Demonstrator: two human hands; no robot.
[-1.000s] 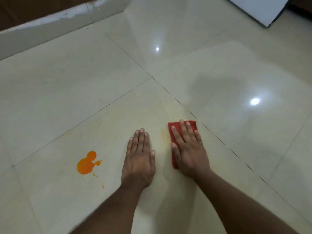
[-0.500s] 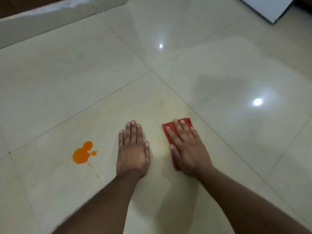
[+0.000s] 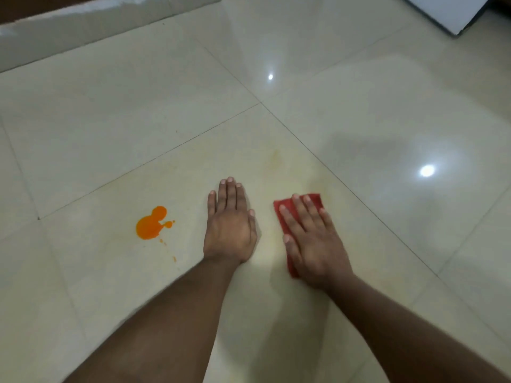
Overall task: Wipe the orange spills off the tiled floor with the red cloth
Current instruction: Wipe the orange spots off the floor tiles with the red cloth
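Glossy cream tiled floor (image 3: 110, 111) fills nearly the whole frame, cut by thin dark grout lines that cross just above the centre, with two bright light reflections on the right half. A pale skirting ledge (image 3: 83, 26) runs along the upper left, and the corner of a white board (image 3: 439, 9) shows at the upper right.

My left hand (image 3: 229, 225) lies palm down just left of centre, fingers straight and close together, pointing up the frame, thumb tucked along its right side. It holds nothing; it rests flat on the tile. Its forearm runs down to the lower left edge.

My right hand (image 3: 312, 239) sits just right of centre, also palm down, fingers slightly spread and angled toward the upper left. It presses flat on the red cloth (image 3: 287, 208), which seems folded into a narrow strip, though my hand covers most of it. The cloth peeks out past my fingertips and along the left edge of my palm. My right forearm leads off to the lower right corner.

The orange spill (image 3: 150, 223) sits left of my left hand, well apart from the cloth: a round blob with smaller lobes, and a few tiny drops (image 3: 174, 259) trailing below it. Above the cloth, a faint yellowish smear (image 3: 273, 158) marks the tile.
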